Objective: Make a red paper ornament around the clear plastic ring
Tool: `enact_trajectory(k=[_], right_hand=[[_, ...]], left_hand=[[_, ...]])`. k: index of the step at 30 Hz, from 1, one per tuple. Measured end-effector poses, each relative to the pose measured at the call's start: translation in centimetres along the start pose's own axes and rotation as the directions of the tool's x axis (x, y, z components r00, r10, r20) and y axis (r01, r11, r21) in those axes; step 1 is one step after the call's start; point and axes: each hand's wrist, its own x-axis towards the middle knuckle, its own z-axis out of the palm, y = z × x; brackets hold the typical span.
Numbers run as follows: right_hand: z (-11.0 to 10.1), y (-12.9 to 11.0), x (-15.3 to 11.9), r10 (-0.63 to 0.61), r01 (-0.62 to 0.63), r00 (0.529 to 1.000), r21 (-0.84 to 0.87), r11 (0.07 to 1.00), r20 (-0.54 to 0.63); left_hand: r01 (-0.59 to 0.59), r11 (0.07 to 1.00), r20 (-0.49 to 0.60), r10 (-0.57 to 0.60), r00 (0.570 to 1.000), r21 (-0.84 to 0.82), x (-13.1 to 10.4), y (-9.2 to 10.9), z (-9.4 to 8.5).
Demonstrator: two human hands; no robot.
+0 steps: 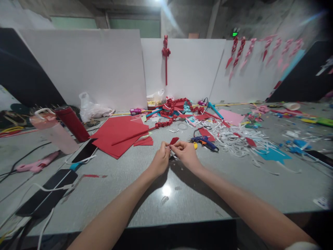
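Bare concrete walls (260,21) rise behind smooth white upright panels (182,69) that close off the far side of a grey, scuffed tabletop (111,194) with a dull sheen. At the table's near middle, a small, pointed piece of dark red paper (174,140) is held just above the surface. The left hand (161,159) pinches its lower end between thumb and bent fingers; the right hand (187,152) pinches it from the other side, thumb and forefinger pressed together, fingertips nearly meeting those of the left. A white strip shows beneath the fingers.

Just beyond the right hand lies a dark blue glue gun (204,140), beside a loose, springy heap of curled white strips (231,137) and a flat turquoise sheet (275,154) with a jagged edge. Beyond the left hand, flat red sheets (119,133) overlap in an angular fan, crossed by a slim red stem (132,136) that ends in looped ribbon. Farther left stand a cylindrical red flask (72,123) and a translucent pink bottle (56,133), with a glossy pink glue gun (37,165) lying before them. On the panels, a red ornament (165,59) hangs straight and twisted red and pink garlands (250,52) form a row.
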Motion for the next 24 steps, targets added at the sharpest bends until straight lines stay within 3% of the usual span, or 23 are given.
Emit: enact_trajectory(k=[7,14,24], right_hand=[[0.1,0.0,-0.2,0.005,-0.005,1.000,-0.008,1.000,0.001],[0.3,-0.8,-0.4,-0.014,0.014,1.000,-0.002,1.000,0.023],[1.0,-2.1,-1.6,0.067,-0.067,0.998,0.037,0.997,0.013]], left_hand=[[-0.014,1.000,-0.020,0.014,1.000,-0.013,0.2,-0.5,0.1],[0.020,0.999,-0.115,-0.023,0.993,-0.032,0.5,-0.5,0.3],[0.028,0.995,-0.144,-0.042,0.989,-0.095,0.8,-0.6,0.7]])
